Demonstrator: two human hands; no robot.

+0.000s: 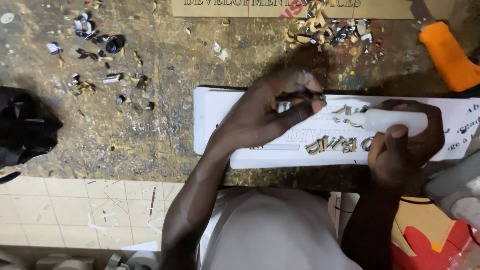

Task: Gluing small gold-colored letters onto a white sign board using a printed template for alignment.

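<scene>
A long white sign board (pixel 215 125) lies flat on the worn wooden bench. Faint outlined letters and a row of raised gold letters (pixel 336 145) sit on its face. My left hand (pixel 272 112) rests on the board's middle and pinches a small metallic letter piece (pixel 312 98) between thumb and fingertips. My right hand (pixel 407 145) is wrapped around a white squeeze tube (pixel 395 120), whose tip points left at the gold letters near the board's upper middle.
Metal scraps and offcuts (pixel 95 42) litter the bench at the upper left and more (pixel 330 30) at the top centre. An orange handle (pixel 447 55) lies top right. A black object (pixel 22 125) sits at the left edge. Tiled floor (pixel 90 210) shows below the bench.
</scene>
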